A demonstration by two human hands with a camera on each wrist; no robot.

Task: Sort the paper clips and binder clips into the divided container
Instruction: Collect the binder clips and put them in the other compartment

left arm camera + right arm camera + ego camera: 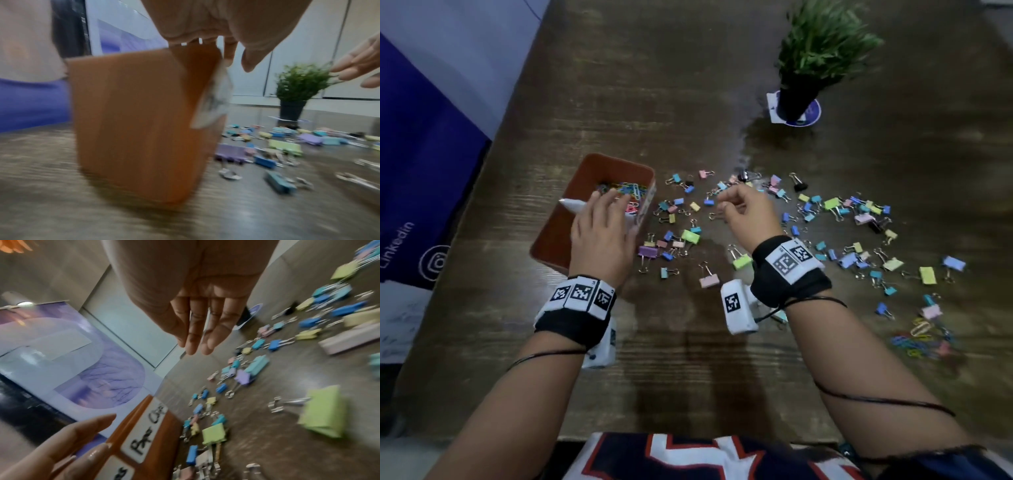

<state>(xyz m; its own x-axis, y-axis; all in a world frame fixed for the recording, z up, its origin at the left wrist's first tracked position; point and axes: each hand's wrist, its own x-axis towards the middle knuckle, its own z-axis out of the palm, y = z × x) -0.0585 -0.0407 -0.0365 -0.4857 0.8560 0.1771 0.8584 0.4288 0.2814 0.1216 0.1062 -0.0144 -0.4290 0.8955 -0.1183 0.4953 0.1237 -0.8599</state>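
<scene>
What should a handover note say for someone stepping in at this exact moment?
Left hand: fingers straight, resting over the orange container, holding nothing visible.
Right hand: above the binder clips, fingers loosely curled in the head view, straight and empty in the wrist view.
Done: many paper clips lie in the far compartment, labelled "Paper Clips".
Left: every binder clip across the table, plus a small paper-clip heap at the near right. The near compartment looks empty.

Potted plant [822,54] on table [688,85]; purple banner [417,154].
</scene>
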